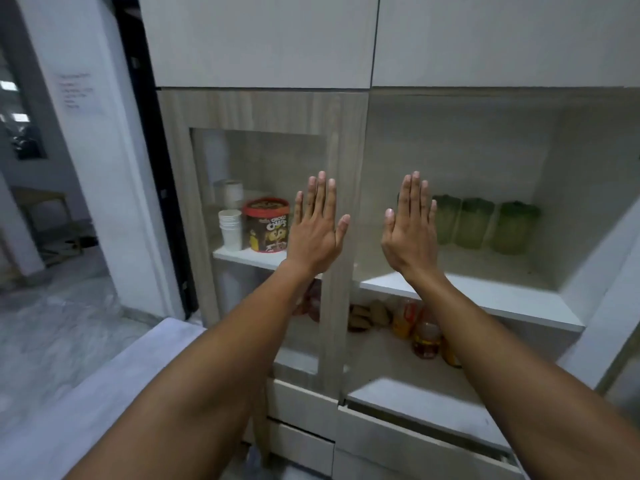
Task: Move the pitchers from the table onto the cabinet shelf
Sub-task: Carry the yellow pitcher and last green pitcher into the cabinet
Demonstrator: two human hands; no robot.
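Note:
Three green translucent pitchers (479,223) stand in a row at the back of the open cabinet shelf (485,296), and part of another may be hidden behind my right hand. My left hand (317,226) and my right hand (410,226) are both raised flat in front of the cabinet, backs towards me, fingers straight up and close together, holding nothing. My right hand is just left of the pitchers and in front of them, not touching them. My left hand is in front of the wooden frame of the glass door (341,216). No table with pitchers shows.
Behind the glass door are a Choco Chips tub (266,225), stacked white paper cups (230,230) and a paper roll. The lower shelf holds oil bottles (426,336) and packets. Drawers (415,441) lie below, one slightly open. A grey surface (114,382) and a doorway are at left.

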